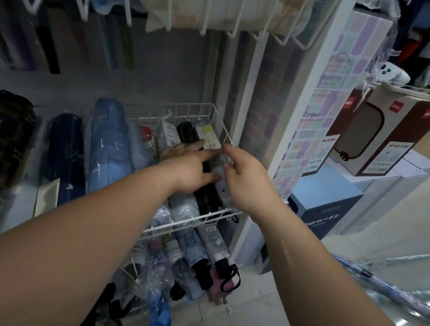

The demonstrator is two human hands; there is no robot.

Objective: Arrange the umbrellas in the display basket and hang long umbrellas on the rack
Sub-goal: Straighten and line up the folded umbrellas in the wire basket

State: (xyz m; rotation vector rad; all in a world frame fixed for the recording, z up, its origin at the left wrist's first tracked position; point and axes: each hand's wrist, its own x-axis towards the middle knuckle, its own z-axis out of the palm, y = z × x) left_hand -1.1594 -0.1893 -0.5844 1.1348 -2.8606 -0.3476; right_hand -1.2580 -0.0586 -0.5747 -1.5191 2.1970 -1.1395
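A white wire display basket (218,113) holds several folded umbrellas in clear sleeves. A black folded umbrella (188,133) lies along its right side, next to a pale grey-blue wrapped umbrella (219,180) against the right wall. My left hand (191,166) rests across the black umbrella, fingers stretched toward the grey-blue one. My right hand (243,174) pinches the clear wrapper of the grey-blue umbrella with curled fingers. A light blue umbrella (185,208) lies under my left wrist. A long umbrella in clear plastic (388,288) lies at the lower right.
A lower wire basket (140,265) holds more folded umbrellas with black and pink handles. Larger blue (109,143) and navy (64,153) umbrellas lie to the left. A white upright post (308,93) and boxed goods (383,130) stand to the right. Wire hooks (239,33) hang overhead.
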